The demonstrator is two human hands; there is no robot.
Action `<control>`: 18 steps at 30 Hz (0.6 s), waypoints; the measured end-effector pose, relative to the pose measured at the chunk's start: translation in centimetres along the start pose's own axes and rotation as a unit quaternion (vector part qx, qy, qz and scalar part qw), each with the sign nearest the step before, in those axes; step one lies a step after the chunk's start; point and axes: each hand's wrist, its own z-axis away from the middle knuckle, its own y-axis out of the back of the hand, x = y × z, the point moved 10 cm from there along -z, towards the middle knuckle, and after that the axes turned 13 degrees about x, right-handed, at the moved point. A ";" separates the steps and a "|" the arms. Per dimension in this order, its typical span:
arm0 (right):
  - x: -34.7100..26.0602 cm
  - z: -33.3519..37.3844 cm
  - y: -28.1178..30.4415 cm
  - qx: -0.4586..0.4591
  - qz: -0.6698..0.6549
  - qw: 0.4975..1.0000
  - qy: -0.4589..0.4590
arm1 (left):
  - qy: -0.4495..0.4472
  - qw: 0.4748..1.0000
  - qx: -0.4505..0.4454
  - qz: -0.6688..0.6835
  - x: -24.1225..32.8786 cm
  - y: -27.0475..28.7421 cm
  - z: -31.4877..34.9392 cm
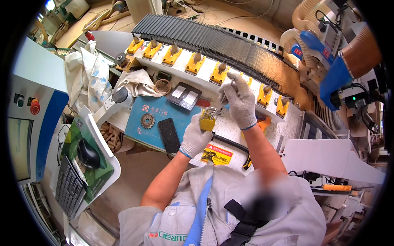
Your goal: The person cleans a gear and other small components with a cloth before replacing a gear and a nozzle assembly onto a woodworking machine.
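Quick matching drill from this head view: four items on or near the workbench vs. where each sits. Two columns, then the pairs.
Things:
1. yellow tool holder
2. black phone
3. computer mouse
4. small gear

Places:
A. on the green pad of the side tray
B. gripped in the gloved left hand
C. lying flat on the blue board, near its front edge
D. on the blue board, left of the phone

Pairs: 1-B, 2-C, 3-A, 4-D
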 end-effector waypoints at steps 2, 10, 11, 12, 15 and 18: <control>-0.1 0.2 -0.2 -0.013 -0.008 1.000 -0.006 | -0.005 1.000 0.005 0.003 -0.3 0.0 0.0; 1.1 0.7 -0.9 -0.093 -0.055 0.990 -0.093 | 0.035 0.998 -0.045 0.015 -0.1 -0.5 0.5; 1.4 0.8 -0.8 -0.098 -0.050 0.991 -0.081 | 0.040 0.998 -0.046 0.030 -0.1 -0.7 0.9; 1.8 0.9 -0.6 -0.105 -0.045 0.991 -0.066 | 0.042 0.997 -0.044 0.045 0.1 -0.7 1.2; 3.3 3.1 -1.5 -0.148 -0.007 0.984 -0.101 | 0.092 0.989 -0.047 0.109 -1.3 -1.4 1.7; 5.4 3.9 -1.0 -0.117 -0.013 0.989 -0.095 | 0.160 0.974 -0.082 0.137 -1.7 -1.9 2.7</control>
